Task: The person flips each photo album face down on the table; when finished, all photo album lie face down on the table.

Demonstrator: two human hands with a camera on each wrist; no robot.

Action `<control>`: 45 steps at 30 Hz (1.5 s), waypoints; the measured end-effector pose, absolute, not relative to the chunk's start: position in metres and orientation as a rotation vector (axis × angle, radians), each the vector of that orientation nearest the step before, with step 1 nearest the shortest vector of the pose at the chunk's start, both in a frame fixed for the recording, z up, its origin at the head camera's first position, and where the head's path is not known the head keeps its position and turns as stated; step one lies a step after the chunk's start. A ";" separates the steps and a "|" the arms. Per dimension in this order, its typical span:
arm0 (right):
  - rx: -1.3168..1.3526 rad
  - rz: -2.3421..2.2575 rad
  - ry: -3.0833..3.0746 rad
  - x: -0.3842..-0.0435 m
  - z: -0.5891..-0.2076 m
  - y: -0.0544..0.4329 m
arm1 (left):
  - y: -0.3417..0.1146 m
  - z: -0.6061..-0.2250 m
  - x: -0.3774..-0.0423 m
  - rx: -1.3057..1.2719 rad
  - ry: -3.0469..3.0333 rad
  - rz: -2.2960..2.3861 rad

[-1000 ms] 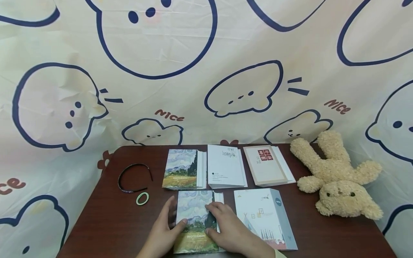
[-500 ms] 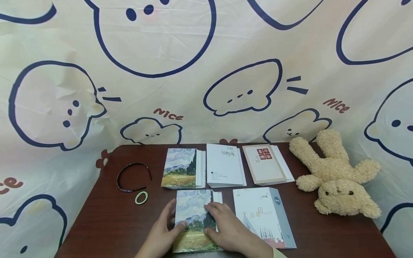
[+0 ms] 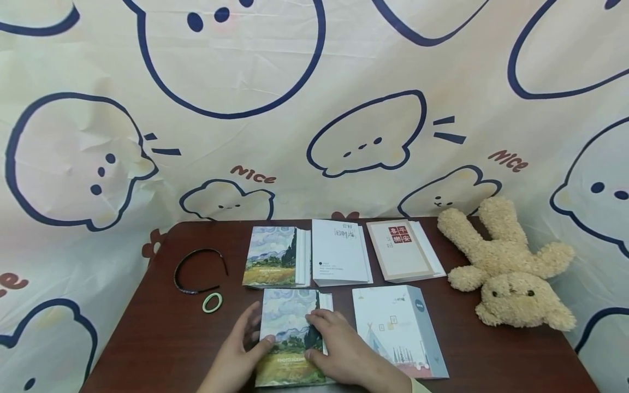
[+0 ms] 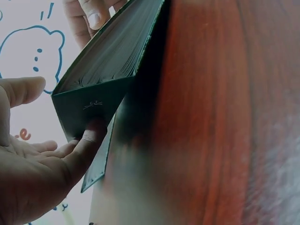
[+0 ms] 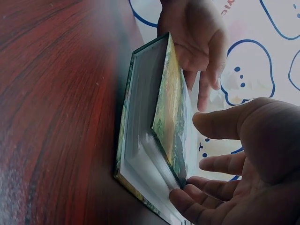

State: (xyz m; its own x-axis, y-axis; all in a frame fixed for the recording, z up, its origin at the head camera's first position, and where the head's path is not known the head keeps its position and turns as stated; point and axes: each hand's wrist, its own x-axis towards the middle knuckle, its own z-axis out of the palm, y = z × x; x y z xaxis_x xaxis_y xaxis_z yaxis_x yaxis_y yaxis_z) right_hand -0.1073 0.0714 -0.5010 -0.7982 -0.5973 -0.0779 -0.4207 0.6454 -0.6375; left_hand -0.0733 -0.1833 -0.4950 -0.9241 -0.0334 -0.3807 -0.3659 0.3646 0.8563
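Note:
A photo album (image 3: 287, 319) with a painted landscape cover lies face up near the table's front, its white pages showing along the right side. My left hand (image 3: 232, 349) is at its left; in the left wrist view, a fingertip touches the dark green spine (image 4: 82, 105) while the thumb stands apart from it. Over the album's right side lies my right hand (image 3: 341, 346). The right wrist view shows the right hand's fingertips (image 5: 183, 199) touching the album's open-side edge, with its thumb held off the cover. Neither hand wraps round the album.
Behind stand three more albums: a landscape one (image 3: 270, 254), a white one (image 3: 339, 251) and a cream one (image 3: 403, 251). Another white album (image 3: 390, 327) lies right. A teddy bear (image 3: 511, 267), a black headband (image 3: 179, 273) and a pale green ring (image 3: 212, 303) are at the sides.
The album and both hands have shifted slightly left in the head view, as has the whole scene. Hand positions on the album stay nearly the same.

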 end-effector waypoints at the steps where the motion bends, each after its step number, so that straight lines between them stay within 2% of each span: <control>1: -0.820 -0.898 2.585 -0.107 -0.501 0.071 | -0.184 -0.494 -0.073 -0.354 2.338 1.575; 15: -0.803 -1.028 2.514 -0.108 -0.502 0.070 | -0.192 -0.478 -0.067 -0.331 2.288 1.761; 31: -0.772 -1.193 2.370 -0.110 -0.503 0.071 | -0.204 -0.465 -0.065 0.076 2.233 1.768; 45: -0.725 -1.332 2.268 -0.109 -0.505 0.067 | -0.205 -0.467 -0.069 0.111 2.169 1.828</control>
State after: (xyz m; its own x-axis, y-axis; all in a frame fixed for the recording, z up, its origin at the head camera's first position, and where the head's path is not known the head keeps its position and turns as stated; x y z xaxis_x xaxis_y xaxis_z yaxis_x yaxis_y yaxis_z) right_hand -0.1088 0.0667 -0.5045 -0.7805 -0.6192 -0.0856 -0.2269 0.4082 -0.8842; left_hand -0.0689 -0.2053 -0.4667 -0.9516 0.2501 -0.1786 -0.1337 0.1864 0.9733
